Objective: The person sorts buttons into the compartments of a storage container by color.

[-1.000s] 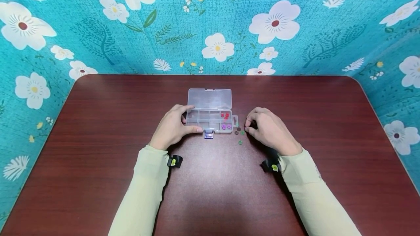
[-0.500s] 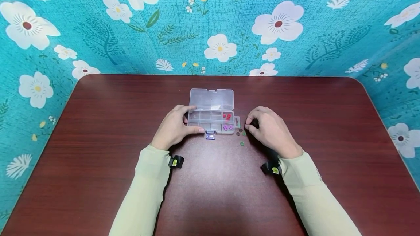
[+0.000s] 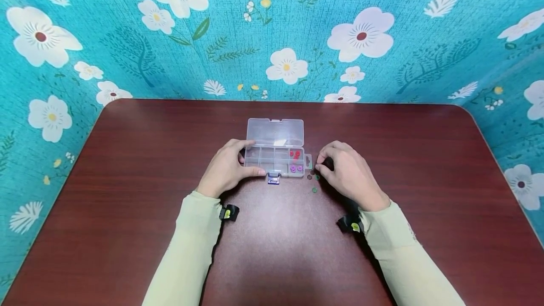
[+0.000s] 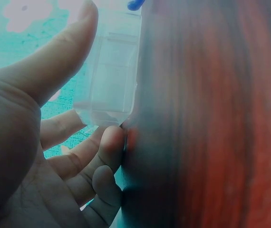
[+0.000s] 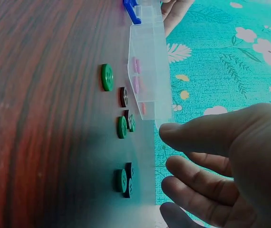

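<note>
A clear plastic compartment box (image 3: 267, 168) stands on the table with its lid raised. Red buttons (image 3: 296, 155) and purple buttons (image 3: 296, 169) lie in its right-end compartments. My left hand (image 3: 227, 166) holds the box's left end, thumb along the front and fingers at the back. Right of the box, my right hand (image 3: 348, 171) hovers over loose buttons, thumb and fingertips close together in the head view. In the right wrist view, nothing shows between its loosely bent fingers. Several green buttons (image 5: 107, 77) and dark brown buttons (image 5: 123, 96) lie below; the hand hides some in the head view.
A blue latch (image 3: 274, 179) hangs at the box's front edge, and a clear hanging tab (image 3: 308, 161) juts from its right end. The dark red-brown table (image 3: 170, 126) ends at a turquoise flowered cloth (image 3: 238, 32) behind.
The whole head view has shifted slightly. My right fingertips have drawn a little closer to the box and the dark buttons, while my left hand keeps its hold.
</note>
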Tool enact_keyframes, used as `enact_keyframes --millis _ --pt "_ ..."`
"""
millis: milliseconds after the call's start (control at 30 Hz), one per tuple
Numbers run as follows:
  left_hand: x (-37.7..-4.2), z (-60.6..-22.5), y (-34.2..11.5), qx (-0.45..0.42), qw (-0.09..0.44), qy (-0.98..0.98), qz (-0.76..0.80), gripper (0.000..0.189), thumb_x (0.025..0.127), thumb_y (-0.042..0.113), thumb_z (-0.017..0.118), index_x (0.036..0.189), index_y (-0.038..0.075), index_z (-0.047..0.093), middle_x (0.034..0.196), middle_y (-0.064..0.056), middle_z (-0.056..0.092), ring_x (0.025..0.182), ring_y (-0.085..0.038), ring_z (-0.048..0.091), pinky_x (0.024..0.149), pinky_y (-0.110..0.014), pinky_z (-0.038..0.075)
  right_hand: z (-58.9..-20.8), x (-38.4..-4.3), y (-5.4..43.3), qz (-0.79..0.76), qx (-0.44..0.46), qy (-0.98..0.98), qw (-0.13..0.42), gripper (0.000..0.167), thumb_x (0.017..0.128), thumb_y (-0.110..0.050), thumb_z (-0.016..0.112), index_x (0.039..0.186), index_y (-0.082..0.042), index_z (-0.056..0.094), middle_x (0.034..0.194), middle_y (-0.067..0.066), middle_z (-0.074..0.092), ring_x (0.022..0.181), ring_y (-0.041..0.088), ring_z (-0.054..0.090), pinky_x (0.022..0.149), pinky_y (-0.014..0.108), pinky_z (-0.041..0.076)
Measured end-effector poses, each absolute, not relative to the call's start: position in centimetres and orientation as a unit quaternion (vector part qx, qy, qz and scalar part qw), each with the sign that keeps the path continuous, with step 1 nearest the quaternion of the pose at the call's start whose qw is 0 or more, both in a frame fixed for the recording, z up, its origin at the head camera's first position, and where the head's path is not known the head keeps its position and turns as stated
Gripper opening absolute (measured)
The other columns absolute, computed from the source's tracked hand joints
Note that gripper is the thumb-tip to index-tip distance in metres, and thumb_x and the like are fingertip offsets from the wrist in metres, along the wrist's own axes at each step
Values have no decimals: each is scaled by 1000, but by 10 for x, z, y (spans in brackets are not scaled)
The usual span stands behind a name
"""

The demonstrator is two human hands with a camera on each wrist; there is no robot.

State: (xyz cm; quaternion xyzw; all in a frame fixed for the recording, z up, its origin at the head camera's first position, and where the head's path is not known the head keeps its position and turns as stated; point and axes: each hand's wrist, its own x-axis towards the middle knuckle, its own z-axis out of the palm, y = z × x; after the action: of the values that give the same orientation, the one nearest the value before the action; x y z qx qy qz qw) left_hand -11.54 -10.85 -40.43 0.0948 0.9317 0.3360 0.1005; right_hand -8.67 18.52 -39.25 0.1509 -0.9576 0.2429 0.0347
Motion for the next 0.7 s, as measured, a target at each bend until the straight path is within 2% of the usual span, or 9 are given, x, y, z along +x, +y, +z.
enact_keyframes --millis 700 --pt "-116 -405 -109 92 103 932 335 81 72 49 89 141 19 58 96 -3 52 83 -19 51 75 -35 42 -396 -83 174 266 165 -947 74 8 85 -10 75 83 -15 69 103 -2 66 99 19 58 80 40 48"
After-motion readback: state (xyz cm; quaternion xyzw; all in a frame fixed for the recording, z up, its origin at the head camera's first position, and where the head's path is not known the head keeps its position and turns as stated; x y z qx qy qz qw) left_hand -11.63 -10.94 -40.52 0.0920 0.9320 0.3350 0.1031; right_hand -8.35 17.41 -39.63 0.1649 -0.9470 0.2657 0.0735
